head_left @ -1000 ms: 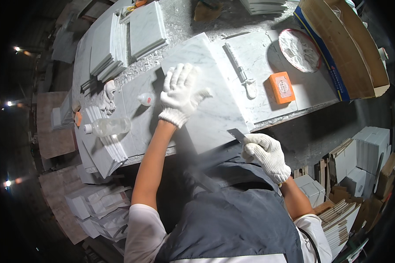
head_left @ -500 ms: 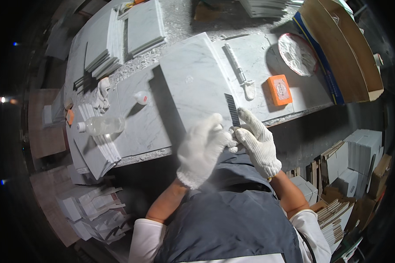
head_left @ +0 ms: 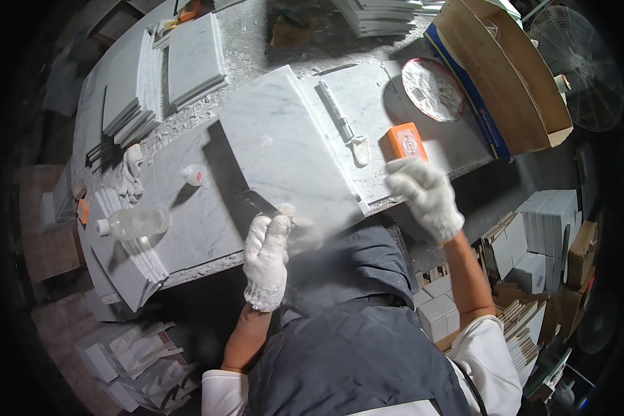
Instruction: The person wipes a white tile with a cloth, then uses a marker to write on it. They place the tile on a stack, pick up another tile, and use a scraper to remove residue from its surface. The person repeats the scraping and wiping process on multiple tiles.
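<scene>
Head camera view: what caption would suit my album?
Gloved left hand holds a dark strip by a pale slab, right hand near an orange block.

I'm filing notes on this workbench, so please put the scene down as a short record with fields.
Centre: grey-veined white slab, lying askew
Left hand: white glove, gripping a thin flat strip by the slab's left edge
Right hand: white glove, blurred, close to an orange block; nothing seen in its grasp
Right of slab: spatula-like tool, red-rimmed round dish of white material, open cardboard box
Left of slab: small bottle, clear bottle with white cap
Background, right: white boxes, fan
</scene>
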`<control>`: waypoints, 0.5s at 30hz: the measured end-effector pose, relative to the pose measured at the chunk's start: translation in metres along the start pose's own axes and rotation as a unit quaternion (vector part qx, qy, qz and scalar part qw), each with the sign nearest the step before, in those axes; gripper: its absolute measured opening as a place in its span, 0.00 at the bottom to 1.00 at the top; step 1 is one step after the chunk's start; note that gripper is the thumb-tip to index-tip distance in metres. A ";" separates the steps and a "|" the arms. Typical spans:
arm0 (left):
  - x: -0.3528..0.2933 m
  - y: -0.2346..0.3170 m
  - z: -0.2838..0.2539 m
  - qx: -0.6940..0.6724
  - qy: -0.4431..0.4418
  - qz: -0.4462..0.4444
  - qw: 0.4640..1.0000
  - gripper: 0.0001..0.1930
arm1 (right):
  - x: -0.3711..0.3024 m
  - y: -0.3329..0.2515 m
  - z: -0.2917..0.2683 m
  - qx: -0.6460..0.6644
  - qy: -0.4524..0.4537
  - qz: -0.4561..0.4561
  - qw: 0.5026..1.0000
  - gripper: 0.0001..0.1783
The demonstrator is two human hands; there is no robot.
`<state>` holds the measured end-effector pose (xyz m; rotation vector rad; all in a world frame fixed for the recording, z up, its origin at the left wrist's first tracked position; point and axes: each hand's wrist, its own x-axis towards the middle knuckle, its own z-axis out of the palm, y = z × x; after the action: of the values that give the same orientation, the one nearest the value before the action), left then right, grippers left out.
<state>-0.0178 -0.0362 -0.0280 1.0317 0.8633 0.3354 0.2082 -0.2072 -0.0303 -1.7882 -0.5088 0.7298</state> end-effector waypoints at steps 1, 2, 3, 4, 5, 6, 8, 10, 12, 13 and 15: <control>-0.002 0.001 -0.001 0.035 -0.006 0.005 0.999 0.16 | 0.007 0.002 -0.014 -0.021 0.018 -0.019 0.999 0.12; -0.003 0.001 -0.002 0.054 0.005 -0.006 0.998 0.17 | 0.022 0.005 -0.025 -0.094 0.073 -0.046 0.992 0.12; -0.004 0.002 -0.003 0.063 -0.010 -0.005 0.998 0.17 | 0.031 0.008 -0.035 -0.091 0.114 -0.057 0.988 0.14; -0.005 0.003 -0.004 0.072 -0.024 -0.004 0.997 0.18 | 0.045 0.012 -0.043 -0.173 0.163 -0.057 0.970 0.14; -0.005 0.003 -0.004 0.069 0.003 -0.024 0.997 0.19 | 0.058 0.014 -0.053 -0.321 0.198 -0.154 0.913 0.15; -0.005 0.004 -0.004 0.061 -0.004 -0.030 0.998 0.19 | 0.073 0.017 -0.057 -0.338 0.215 -0.128 0.907 0.17; -0.006 0.006 -0.005 0.053 0.033 -0.071 0.996 0.20 | 0.099 0.018 -0.064 -0.464 0.237 -0.131 0.844 0.28; -0.007 0.009 -0.004 0.062 0.019 -0.047 0.997 0.24 | 0.120 0.017 -0.069 -0.483 0.203 -0.144 0.839 0.33; -0.009 0.013 -0.003 0.082 -0.003 -0.029 0.996 0.26 | 0.136 0.016 -0.068 -0.488 0.175 -0.154 0.841 0.31; -0.010 0.015 -0.003 0.097 0.008 -0.040 0.994 0.27 | 0.142 0.015 -0.067 -0.515 0.154 -0.138 0.832 0.27; -0.010 0.017 -0.001 0.121 0.030 -0.050 0.991 0.26 | 0.147 0.013 -0.068 -0.549 0.134 -0.143 0.812 0.14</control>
<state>-0.0229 -0.0332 -0.0090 1.2015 1.0238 0.1812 0.3605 -0.1616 -0.0609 -2.7180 -1.1171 -0.1385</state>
